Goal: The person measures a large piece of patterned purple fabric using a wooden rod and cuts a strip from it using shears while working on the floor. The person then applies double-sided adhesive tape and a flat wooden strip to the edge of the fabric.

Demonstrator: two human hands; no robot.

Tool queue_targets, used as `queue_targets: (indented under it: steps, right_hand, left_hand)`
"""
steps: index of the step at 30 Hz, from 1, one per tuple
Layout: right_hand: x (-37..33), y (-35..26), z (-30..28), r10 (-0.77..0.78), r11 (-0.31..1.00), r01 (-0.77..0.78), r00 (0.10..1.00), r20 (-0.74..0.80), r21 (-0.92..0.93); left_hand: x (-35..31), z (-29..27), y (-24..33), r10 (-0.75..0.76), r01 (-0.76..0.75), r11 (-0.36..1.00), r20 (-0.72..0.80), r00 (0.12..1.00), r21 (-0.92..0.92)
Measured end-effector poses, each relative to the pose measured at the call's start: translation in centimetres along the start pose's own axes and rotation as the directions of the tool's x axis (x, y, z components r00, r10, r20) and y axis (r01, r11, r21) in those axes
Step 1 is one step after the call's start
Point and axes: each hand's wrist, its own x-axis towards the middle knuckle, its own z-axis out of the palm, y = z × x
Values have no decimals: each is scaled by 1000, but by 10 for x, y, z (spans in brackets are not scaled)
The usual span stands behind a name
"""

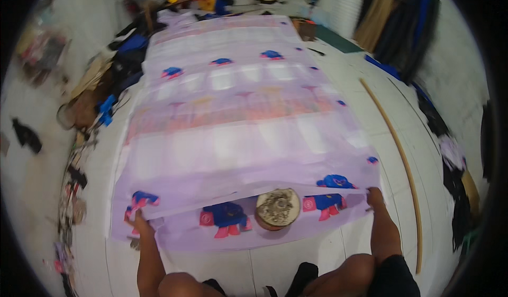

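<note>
A long lilac printed cloth [185,159], thin and sheer-looking, lies spread over the floor in front of me. Blue and pink figures repeat across it. Its near edge is in two layers, the upper one raised between my hands. At the near left corner my left hand [138,223] is closed on the upper layer's edge. My right hand [374,198] pinches the same edge at the near right corner. Between them, a squat round object [277,208] with a mottled cream and brown top stands on the lower layer. My feet are just behind the near edge.
A long wooden stick [397,138] lies on the tiled floor to the right. Bags and cloth [100,85] are heaped along the left wall. Upright rolls of material [397,27] lean at the back right, near a green mat [336,40]. Dark scraps [452,191] line the right wall.
</note>
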Motion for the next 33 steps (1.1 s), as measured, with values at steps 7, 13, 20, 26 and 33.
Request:
queue_targets:
  steps: [7,13,20,26,33]
  right_hand:
    - [8,24,-5,-193,906,231,971,139,-355]
    - [-4,7,-22,-106,985,118,990,94,-126]
    - [-69,-102,-1,-9,1000,15,974,226,-27]
    - [-39,-32,-54,-340,892,305,939,-51,-334]
    - [-45,-54,-37,-369,893,342,929,-40,-293]
  left_hand:
    - [105,-25,13,448,-426,731,96,889,534]
    - [83,63,87,688,-810,382,447,571,446]
    - [155,-84,80,544,-602,420,343,766,678]
    - [111,-7,57,657,-805,338,490,573,488]
    - [133,-81,25,501,-606,289,422,755,741]
